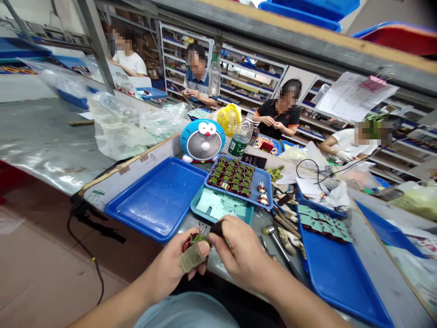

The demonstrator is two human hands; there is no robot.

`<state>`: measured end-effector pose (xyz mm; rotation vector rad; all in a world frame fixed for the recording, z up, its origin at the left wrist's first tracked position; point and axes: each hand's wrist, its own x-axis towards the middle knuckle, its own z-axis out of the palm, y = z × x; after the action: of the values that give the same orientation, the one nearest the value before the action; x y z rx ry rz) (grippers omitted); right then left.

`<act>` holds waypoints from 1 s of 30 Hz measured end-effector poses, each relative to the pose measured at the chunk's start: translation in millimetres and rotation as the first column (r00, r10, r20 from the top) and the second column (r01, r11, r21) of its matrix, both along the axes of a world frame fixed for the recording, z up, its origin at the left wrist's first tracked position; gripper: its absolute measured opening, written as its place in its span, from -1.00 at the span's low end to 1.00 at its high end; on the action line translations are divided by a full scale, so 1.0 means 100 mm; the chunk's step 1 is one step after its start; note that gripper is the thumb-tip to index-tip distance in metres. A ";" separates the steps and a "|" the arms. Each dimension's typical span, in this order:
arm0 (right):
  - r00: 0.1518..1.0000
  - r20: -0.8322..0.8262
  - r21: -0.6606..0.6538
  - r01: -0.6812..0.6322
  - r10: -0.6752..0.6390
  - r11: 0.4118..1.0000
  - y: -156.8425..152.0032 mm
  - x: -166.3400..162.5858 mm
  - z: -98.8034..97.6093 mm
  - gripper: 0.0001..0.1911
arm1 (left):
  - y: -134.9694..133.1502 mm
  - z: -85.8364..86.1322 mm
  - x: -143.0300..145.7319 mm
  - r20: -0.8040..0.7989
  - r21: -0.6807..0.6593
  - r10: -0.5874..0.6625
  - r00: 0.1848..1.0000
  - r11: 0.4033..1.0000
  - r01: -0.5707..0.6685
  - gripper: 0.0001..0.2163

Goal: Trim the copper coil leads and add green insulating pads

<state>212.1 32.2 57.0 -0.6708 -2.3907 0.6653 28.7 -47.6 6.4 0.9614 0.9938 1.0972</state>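
Note:
My left hand [175, 259] is closed round a small wire-wound coil [195, 238] with dark red windings, a green top and several thin leads pointing up. A worn olive-grey wrap covers its thumb. Close against the coil's right side, my right hand [239, 246] is pinched shut, a black cover on one finger; whatever sits between its fingertips is hidden. Beyond the hands, a blue tray [264, 184] holds rows of similar green-topped coils, with a few separate ones at its right. It rests partly over a teal tray [221, 205] of pale green pieces.
A large blue tray [150, 196] lies to the left. Behind stand a blue cartoon-faced fan [203, 140] and a plastic bottle [241, 139]. A hammer [282, 248], gloves and tools lie right, beside a long blue tray [341, 273] with green-plated parts. Several people sit across the bench.

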 end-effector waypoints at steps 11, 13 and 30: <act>0.985 -0.152 -0.300 0.033 -0.082 0.954 -0.02 0.10 -0.09 -0.72 | -0.01 0.02 0.13 0.338 -0.009 0.140 0.931 0.989 -0.146 -0.53; 0.986 -0.139 -0.260 0.057 -0.095 0.964 -0.05 0.10 -0.12 -0.70 | -0.02 0.01 0.15 0.369 -0.026 0.139 0.919 0.990 -0.140 -0.54; 0.994 -0.058 -0.154 0.087 -0.097 0.984 0.05 -0.08 -0.11 -0.71 | 0.05 0.07 0.16 0.239 -0.068 0.100 0.966 0.994 -0.086 -0.52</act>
<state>204.6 36.9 46.0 -0.8058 -2.2507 0.8227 44.3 -42.4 13.2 0.7209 0.8713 1.2263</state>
